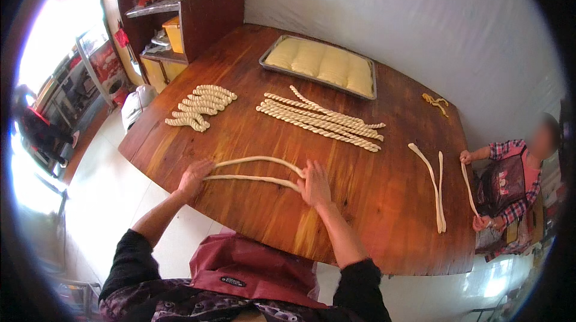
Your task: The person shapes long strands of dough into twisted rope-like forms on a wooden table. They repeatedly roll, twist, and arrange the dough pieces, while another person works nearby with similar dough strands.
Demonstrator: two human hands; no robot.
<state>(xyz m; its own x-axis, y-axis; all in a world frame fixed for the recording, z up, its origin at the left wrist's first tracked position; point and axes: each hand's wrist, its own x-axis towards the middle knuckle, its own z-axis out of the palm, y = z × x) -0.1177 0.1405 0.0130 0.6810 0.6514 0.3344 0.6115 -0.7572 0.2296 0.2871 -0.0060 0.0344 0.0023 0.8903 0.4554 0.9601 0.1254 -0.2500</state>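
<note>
Two pale dough strands run side by side between my hands, the upper strand (258, 158) bowed away from me and the lower strand (252, 178) flatter. At their left ends my left hand (196, 177) is on the dough, fingers covering the tips. My right hand (316, 183) holds the right ends, fingers partly curled. Just beyond lie several long twisted dough ropes (315, 119) in a loose row. Shorter folded dough twists (200, 106) sit in a stack to their left. All of this rests on a wooden table (252, 218).
A metal tray (375, 90) of dough blocks (319, 63) stands by the wall. On the right lie plain dough strands (436, 191) and small orange-brown scraps (435, 102). A co-worker (508, 182) at the right edge stretches another strand (469, 187). A shelf unit (211, 20) borders the back left.
</note>
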